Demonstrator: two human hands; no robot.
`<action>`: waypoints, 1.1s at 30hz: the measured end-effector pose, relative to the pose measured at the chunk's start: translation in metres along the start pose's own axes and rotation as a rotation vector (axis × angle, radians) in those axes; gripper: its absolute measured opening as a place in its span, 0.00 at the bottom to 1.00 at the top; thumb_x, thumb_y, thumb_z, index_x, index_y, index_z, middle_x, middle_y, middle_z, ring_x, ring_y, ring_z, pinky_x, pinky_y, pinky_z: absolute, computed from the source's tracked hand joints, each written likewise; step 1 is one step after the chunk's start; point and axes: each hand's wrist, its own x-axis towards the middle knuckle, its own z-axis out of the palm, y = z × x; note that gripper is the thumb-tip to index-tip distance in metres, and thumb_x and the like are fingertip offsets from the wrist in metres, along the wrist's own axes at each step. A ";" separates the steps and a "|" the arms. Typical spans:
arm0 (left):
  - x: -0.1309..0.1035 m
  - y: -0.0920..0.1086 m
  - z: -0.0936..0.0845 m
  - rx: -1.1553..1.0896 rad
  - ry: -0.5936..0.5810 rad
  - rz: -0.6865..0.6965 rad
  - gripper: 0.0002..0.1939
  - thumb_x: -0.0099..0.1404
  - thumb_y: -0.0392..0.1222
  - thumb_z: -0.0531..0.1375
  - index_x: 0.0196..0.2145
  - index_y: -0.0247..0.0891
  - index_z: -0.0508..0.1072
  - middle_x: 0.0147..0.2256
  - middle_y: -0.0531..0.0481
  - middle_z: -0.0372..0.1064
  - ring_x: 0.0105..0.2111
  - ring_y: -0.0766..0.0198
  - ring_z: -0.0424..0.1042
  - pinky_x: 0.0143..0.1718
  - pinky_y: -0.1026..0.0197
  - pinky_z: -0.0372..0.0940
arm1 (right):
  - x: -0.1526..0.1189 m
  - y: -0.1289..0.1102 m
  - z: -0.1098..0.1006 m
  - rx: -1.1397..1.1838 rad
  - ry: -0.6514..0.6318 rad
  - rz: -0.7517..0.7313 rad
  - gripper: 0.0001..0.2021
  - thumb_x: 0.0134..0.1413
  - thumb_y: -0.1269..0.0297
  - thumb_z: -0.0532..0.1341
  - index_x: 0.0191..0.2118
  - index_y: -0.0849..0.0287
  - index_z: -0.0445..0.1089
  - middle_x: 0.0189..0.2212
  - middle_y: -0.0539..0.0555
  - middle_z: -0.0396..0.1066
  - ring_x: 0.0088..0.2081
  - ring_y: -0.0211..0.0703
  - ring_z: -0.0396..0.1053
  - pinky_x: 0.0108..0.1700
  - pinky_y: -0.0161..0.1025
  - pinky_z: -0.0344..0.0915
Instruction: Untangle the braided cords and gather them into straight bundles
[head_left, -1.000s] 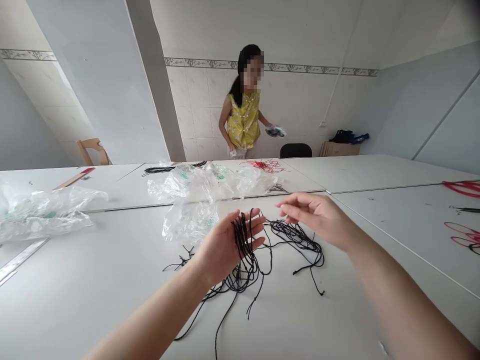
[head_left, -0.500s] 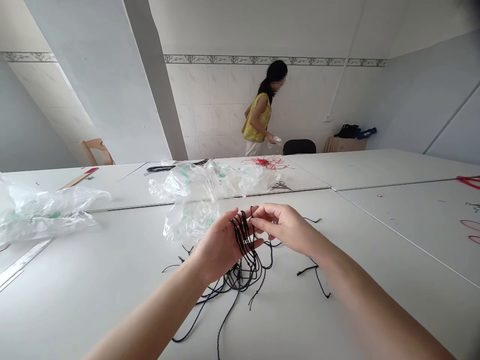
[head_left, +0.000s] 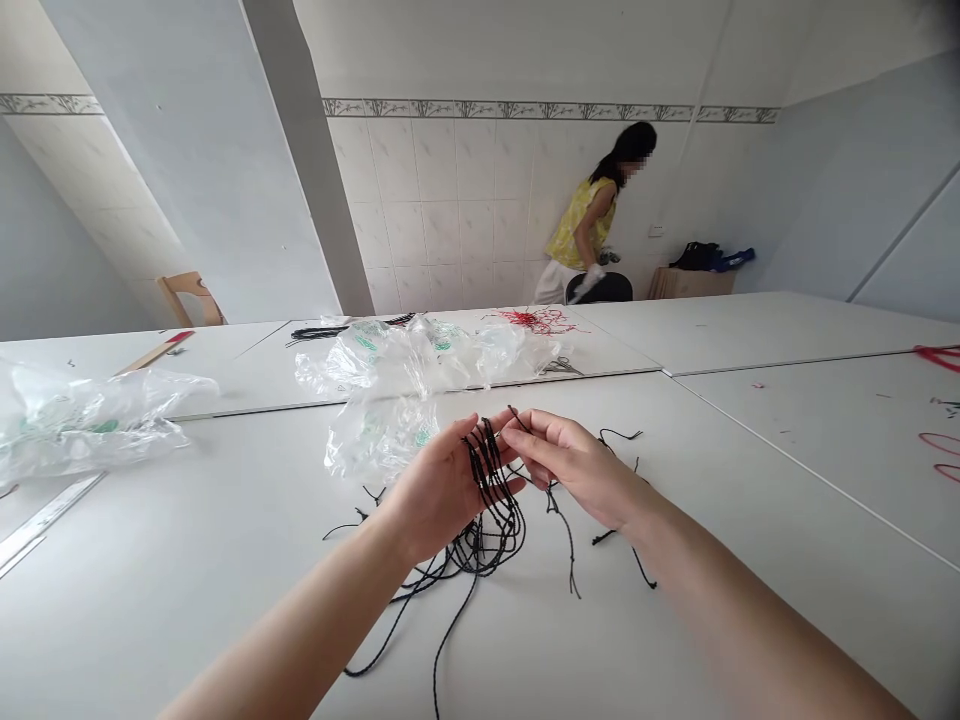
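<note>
White tabletop (head_left: 187, 560) runs under both hands, with crumpled plastic bags (head_left: 390, 385) just beyond them. Left hand (head_left: 442, 487) is open, palm up, a bundle of black cords (head_left: 491, 490) draped over its fingers and trailing to the table below. Right hand (head_left: 574, 465) pinches one cord end beside the left fingertips. Laying this strand looks to be in hand; next needs it aligned with the rest.
</note>
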 end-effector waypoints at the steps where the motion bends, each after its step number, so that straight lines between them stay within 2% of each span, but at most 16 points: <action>1: 0.000 0.000 0.000 0.011 0.006 -0.004 0.17 0.72 0.50 0.57 0.48 0.36 0.78 0.50 0.40 0.71 0.52 0.51 0.68 0.55 0.47 0.66 | 0.000 -0.001 0.001 -0.005 0.007 0.006 0.17 0.60 0.45 0.63 0.41 0.54 0.72 0.36 0.49 0.67 0.27 0.34 0.55 0.33 0.38 0.58; 5: -0.001 0.000 0.001 0.054 0.014 0.005 0.17 0.72 0.50 0.58 0.49 0.38 0.78 0.50 0.40 0.71 0.51 0.51 0.69 0.55 0.47 0.66 | 0.000 -0.002 0.004 -0.042 0.019 -0.004 0.15 0.59 0.47 0.64 0.41 0.53 0.73 0.36 0.49 0.69 0.28 0.35 0.58 0.30 0.37 0.55; 9: 0.000 -0.002 0.000 0.094 -0.031 0.010 0.18 0.73 0.51 0.56 0.50 0.39 0.78 0.51 0.41 0.71 0.52 0.51 0.67 0.55 0.47 0.66 | 0.001 -0.002 0.007 -0.076 0.035 -0.018 0.14 0.58 0.49 0.66 0.40 0.53 0.74 0.37 0.50 0.71 0.35 0.39 0.66 0.33 0.37 0.59; 14: 0.000 0.000 0.000 0.094 -0.074 0.011 0.18 0.73 0.51 0.56 0.49 0.38 0.78 0.50 0.41 0.72 0.52 0.52 0.68 0.55 0.48 0.66 | 0.001 -0.003 0.007 -0.059 0.065 -0.022 0.10 0.61 0.52 0.63 0.41 0.52 0.72 0.38 0.49 0.69 0.33 0.37 0.64 0.33 0.37 0.61; 21: 0.001 0.002 0.001 0.041 -0.019 0.025 0.18 0.75 0.47 0.54 0.53 0.36 0.77 0.55 0.39 0.70 0.57 0.50 0.66 0.57 0.48 0.65 | 0.001 -0.001 0.009 0.045 0.026 -0.035 0.09 0.64 0.53 0.60 0.41 0.51 0.71 0.42 0.50 0.71 0.48 0.43 0.69 0.47 0.40 0.67; 26: 0.000 0.001 -0.001 0.037 -0.037 0.009 0.19 0.75 0.48 0.54 0.54 0.35 0.76 0.53 0.39 0.72 0.55 0.50 0.69 0.59 0.48 0.63 | 0.002 0.003 0.008 0.068 0.019 -0.021 0.10 0.65 0.52 0.60 0.44 0.51 0.72 0.43 0.50 0.72 0.49 0.44 0.68 0.53 0.43 0.65; 33: 0.004 0.002 -0.005 0.088 -0.032 0.008 0.21 0.75 0.50 0.53 0.56 0.36 0.75 0.51 0.39 0.73 0.54 0.50 0.69 0.60 0.46 0.62 | 0.003 0.000 0.012 0.150 0.007 0.009 0.10 0.64 0.56 0.63 0.46 0.54 0.72 0.44 0.52 0.72 0.47 0.42 0.70 0.53 0.42 0.67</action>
